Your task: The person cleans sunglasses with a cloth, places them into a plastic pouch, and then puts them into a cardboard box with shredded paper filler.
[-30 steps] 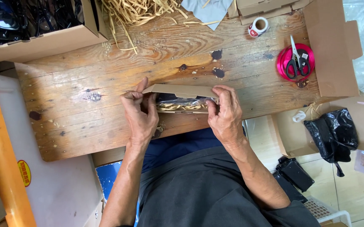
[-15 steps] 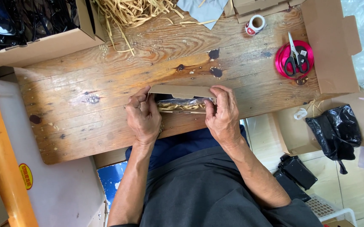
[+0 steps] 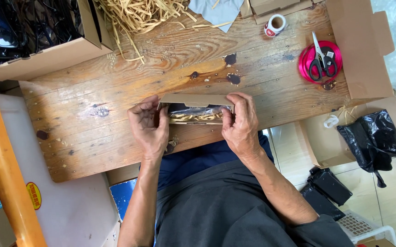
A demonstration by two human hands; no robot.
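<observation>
Your 2 hands, left hand (image 3: 148,126) and right hand (image 3: 240,123), grasp opposite ends of the small cardboard box (image 3: 194,108); its long axis spans between them, equally near both.

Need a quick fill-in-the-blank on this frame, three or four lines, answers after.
1. Both hands grip a small ___ box at its two ends.
2. The scissors lie on a spool of ___ ribbon.
3. The table is made of ___.
4. Beyond the box lies a pile of shredded ___.

Answers: cardboard; pink; wood; paper
</observation>
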